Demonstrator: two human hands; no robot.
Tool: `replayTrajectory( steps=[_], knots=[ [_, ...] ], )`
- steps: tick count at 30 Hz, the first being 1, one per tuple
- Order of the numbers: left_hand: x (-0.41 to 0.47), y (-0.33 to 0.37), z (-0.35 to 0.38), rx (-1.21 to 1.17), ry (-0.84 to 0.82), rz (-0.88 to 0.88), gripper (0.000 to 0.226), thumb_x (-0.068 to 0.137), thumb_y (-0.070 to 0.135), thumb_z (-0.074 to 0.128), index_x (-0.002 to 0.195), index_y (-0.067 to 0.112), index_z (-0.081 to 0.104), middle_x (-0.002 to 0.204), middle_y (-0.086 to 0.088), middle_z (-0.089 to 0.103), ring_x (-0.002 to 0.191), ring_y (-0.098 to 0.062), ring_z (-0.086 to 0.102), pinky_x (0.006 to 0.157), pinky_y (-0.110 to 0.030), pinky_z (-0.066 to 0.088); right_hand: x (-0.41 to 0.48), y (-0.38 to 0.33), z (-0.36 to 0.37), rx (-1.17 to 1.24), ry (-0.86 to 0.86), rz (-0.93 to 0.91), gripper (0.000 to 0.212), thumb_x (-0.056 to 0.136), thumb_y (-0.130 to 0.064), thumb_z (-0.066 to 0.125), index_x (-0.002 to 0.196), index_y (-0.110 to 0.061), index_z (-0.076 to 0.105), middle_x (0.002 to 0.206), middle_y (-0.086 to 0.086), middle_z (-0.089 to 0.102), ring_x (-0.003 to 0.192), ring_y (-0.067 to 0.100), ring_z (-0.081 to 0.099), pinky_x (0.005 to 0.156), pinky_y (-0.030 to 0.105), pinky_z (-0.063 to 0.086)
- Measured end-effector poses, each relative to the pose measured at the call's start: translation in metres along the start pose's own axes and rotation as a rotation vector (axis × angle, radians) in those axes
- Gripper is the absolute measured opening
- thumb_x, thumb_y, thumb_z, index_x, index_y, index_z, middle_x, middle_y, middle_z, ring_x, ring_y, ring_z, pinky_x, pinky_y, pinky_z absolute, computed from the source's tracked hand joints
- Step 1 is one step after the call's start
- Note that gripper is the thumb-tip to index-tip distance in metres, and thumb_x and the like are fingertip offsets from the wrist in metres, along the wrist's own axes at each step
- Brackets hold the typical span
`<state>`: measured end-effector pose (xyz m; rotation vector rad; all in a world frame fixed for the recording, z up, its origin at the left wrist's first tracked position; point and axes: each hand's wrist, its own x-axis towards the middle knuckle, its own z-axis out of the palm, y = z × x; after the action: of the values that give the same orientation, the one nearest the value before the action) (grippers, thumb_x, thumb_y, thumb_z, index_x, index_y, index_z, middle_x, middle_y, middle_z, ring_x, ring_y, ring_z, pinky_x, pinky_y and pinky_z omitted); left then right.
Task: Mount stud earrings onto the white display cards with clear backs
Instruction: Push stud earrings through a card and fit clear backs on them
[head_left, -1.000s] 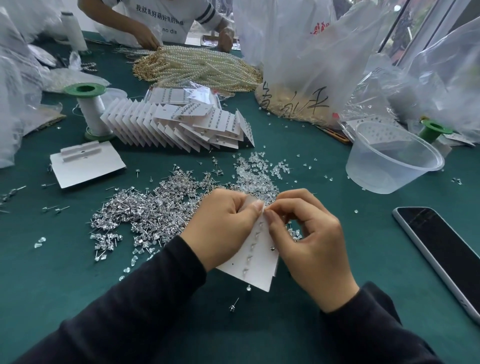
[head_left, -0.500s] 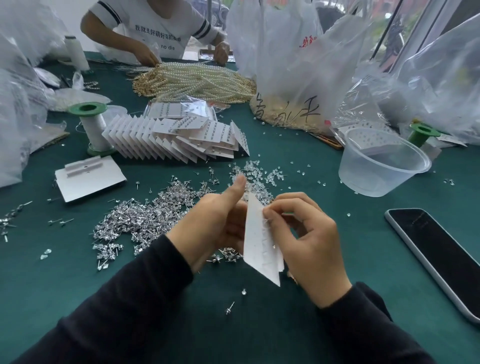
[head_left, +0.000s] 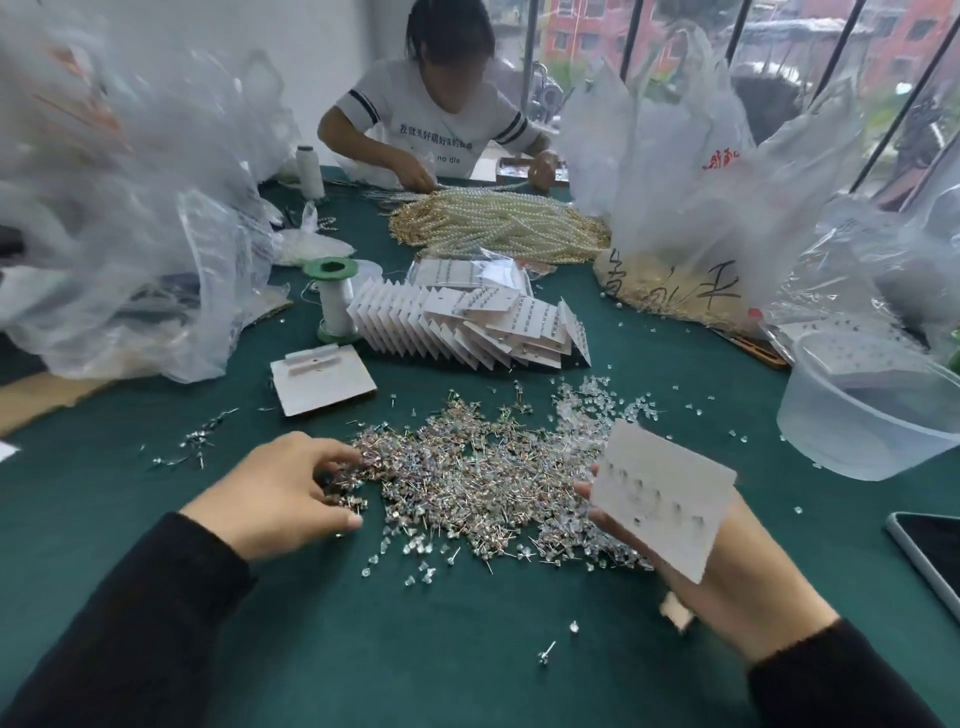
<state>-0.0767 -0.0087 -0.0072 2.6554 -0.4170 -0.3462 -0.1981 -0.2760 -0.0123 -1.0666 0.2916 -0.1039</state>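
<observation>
My right hand holds a white display card from underneath, tilted, with a row of clear backs showing on the side facing me. My left hand reaches into the left edge of the pile of silver stud earrings on the green table, its fingers and thumb spread over the studs. Whether a stud is between them I cannot tell. Loose clear backs lie at the pile's far right. A single stud lies near me.
A fanned stack of filled cards sits beyond the pile, with blank cards and a green-capped spool to the left. On the right are a clear plastic bowl and a phone. A person works on pearl strands opposite.
My left hand let go of the card and moved left into the stud pile. My right hand carried the card to the right and turned it flatter. The camera tilted up.
</observation>
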Motion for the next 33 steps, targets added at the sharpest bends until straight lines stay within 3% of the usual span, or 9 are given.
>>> replayTrajectory(
  steps=[4,6,8,10,14,18,21,24,33],
  knots=[
    [0.006,0.009,0.011,-0.105,0.214,0.009,0.012,0.073,0.022,0.074,0.083,0.022,0.067,0.081,0.003,0.066,0.062,0.002,0.050,0.053,-0.008,0.034,0.006,0.000,0.013,0.137,-0.139,0.154,0.055,0.061,-0.026,0.075,0.107,0.000,0.062,0.097,0.025,0.068,0.073,0.030,0.069,0.053,0.028,0.057],
    [0.007,0.012,0.012,-0.129,0.271,0.017,0.009,0.072,0.021,0.075,0.070,0.023,0.066,0.067,0.008,0.063,0.061,0.006,0.049,0.051,-0.002,0.030,0.009,0.003,0.021,0.192,-0.171,0.221,0.054,0.053,-0.021,0.081,0.099,0.002,0.066,0.091,0.027,0.069,0.067,0.029,0.068,0.049,0.026,0.054],
    [0.006,0.014,0.012,-0.166,0.309,0.011,0.018,0.070,0.022,0.077,0.059,0.026,0.063,0.061,0.011,0.060,0.061,0.004,0.050,0.054,-0.009,0.035,0.014,0.005,0.031,0.209,-0.195,0.279,0.040,0.065,-0.017,0.063,0.100,0.002,0.060,0.085,0.025,0.069,0.062,0.026,0.067,0.045,0.022,0.052],
    [0.006,0.015,0.011,-0.200,0.345,0.001,0.021,0.069,0.021,0.078,0.055,0.027,0.064,0.059,0.011,0.062,0.062,0.000,0.053,0.060,-0.018,0.037,0.019,0.007,0.041,0.254,-0.225,0.339,0.036,0.074,-0.015,0.049,0.106,0.002,0.055,0.083,0.024,0.069,0.062,0.025,0.065,0.044,0.021,0.051],
    [0.007,0.020,0.010,-0.340,0.439,0.013,0.014,0.074,0.018,0.073,0.063,0.023,0.066,0.060,0.008,0.064,0.059,-0.006,0.056,0.056,-0.017,0.038,0.029,0.015,0.051,0.357,-0.252,0.426,0.038,0.081,-0.015,0.046,0.114,0.002,0.051,0.086,0.025,0.067,0.065,0.026,0.062,0.043,0.022,0.051],
    [0.005,0.038,0.005,-0.846,0.291,0.116,0.012,0.086,0.005,0.058,0.075,0.011,0.060,0.059,-0.003,0.069,0.051,-0.009,0.061,0.049,-0.018,0.050,0.035,0.023,0.053,0.408,-0.255,0.443,0.041,0.079,-0.017,0.049,0.117,0.000,0.050,0.088,0.026,0.066,0.065,0.028,0.063,0.045,0.024,0.053],
    [0.001,0.055,0.004,-1.008,0.138,0.240,0.006,0.074,0.008,0.067,0.077,0.007,0.062,0.058,-0.004,0.069,0.049,-0.008,0.059,0.046,-0.016,0.048,0.035,0.026,0.052,0.407,-0.254,0.434,0.042,0.080,-0.018,0.049,0.118,0.000,0.050,0.087,0.025,0.066,0.064,0.027,0.064,0.046,0.023,0.053],
    [0.003,0.066,0.008,-1.067,0.098,0.238,0.018,0.058,0.017,0.074,0.072,0.008,0.065,0.057,-0.003,0.068,0.049,-0.009,0.058,0.046,-0.017,0.047,0.035,0.028,0.050,0.400,-0.258,0.416,0.041,0.080,-0.021,0.049,0.114,0.001,0.052,0.086,0.023,0.067,0.064,0.026,0.065,0.048,0.023,0.054],
    [0.003,0.067,0.023,-1.071,0.060,0.226,0.013,0.072,-0.003,0.068,0.068,0.010,0.069,0.056,-0.005,0.069,0.052,-0.011,0.064,0.052,-0.017,0.051,0.033,0.030,0.053,0.190,-0.301,0.264,0.025,0.075,-0.021,0.053,0.082,-0.013,0.077,0.083,0.011,0.072,0.067,0.018,0.067,0.050,0.018,0.052]
  ],
)
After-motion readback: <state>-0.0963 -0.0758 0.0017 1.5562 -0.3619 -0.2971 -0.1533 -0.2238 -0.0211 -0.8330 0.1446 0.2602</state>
